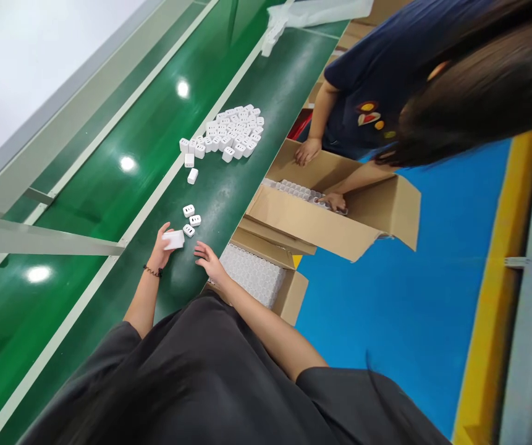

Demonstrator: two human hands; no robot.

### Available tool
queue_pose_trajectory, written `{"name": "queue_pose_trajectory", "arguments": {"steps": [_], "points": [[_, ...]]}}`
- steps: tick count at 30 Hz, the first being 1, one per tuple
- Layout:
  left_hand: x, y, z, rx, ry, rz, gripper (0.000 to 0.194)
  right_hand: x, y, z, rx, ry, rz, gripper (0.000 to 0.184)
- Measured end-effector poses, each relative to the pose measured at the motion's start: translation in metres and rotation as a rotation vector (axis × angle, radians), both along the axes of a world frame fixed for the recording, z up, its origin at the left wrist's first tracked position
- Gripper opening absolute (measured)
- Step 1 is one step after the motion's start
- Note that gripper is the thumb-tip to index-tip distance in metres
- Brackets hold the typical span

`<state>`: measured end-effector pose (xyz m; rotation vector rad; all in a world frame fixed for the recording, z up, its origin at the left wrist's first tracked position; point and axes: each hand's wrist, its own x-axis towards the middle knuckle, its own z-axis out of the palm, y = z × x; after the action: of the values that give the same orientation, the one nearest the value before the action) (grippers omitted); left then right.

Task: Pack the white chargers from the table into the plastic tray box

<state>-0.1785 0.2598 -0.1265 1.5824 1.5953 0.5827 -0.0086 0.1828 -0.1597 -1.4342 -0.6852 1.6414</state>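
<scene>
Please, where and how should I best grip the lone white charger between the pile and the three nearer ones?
Probably pinch the lone charger by its two long sides, coming from its near end. Those sides look free, while the next charger lies close beyond its far end.

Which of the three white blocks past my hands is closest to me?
The lowest block in the picture, nearest the white piece in your left hand; the others lie farther off.

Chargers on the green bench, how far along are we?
Neat rows in the near box look done. The left hand holds a white block; the right hand is open. Left to do, it seems: three loose chargers nearby and the pile beyond.
</scene>
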Motion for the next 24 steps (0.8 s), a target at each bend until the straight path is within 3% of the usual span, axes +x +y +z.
{"name": "queue_pose_trajectory", "arguments": {"steps": [5,9,12,14,17,21,24], "points": [[0.006,-0.021,0.049,-0.118,-0.586,-0.094,0.067,0.018,-0.018,0.082,0.496,-0.184,0.053,0.055],[0.031,-0.033,0.067,-0.186,-0.646,-0.106,0.071,0.017,-0.032,0.139,0.726,-0.525,0.040,0.066],[0.044,-0.033,0.069,-0.238,-0.710,-0.175,0.081,0.012,-0.036,0.158,0.754,-0.717,0.031,0.080],[0.048,-0.031,0.067,-0.241,-0.807,-0.230,0.095,0.013,-0.035,0.157,0.691,-0.752,0.026,0.086],[0.051,-0.030,0.056,-0.236,-0.915,-0.316,0.114,0.021,-0.039,0.137,0.538,-0.617,-0.023,0.092],[0.055,-0.042,0.030,-0.328,-0.919,-0.462,0.106,0.038,-0.064,0.086,0.332,-0.256,-0.114,0.084],[0.067,-0.061,-0.001,-0.469,-0.816,-0.585,0.102,0.047,-0.091,0.039,0.217,-0.150,-0.190,0.088]]}}
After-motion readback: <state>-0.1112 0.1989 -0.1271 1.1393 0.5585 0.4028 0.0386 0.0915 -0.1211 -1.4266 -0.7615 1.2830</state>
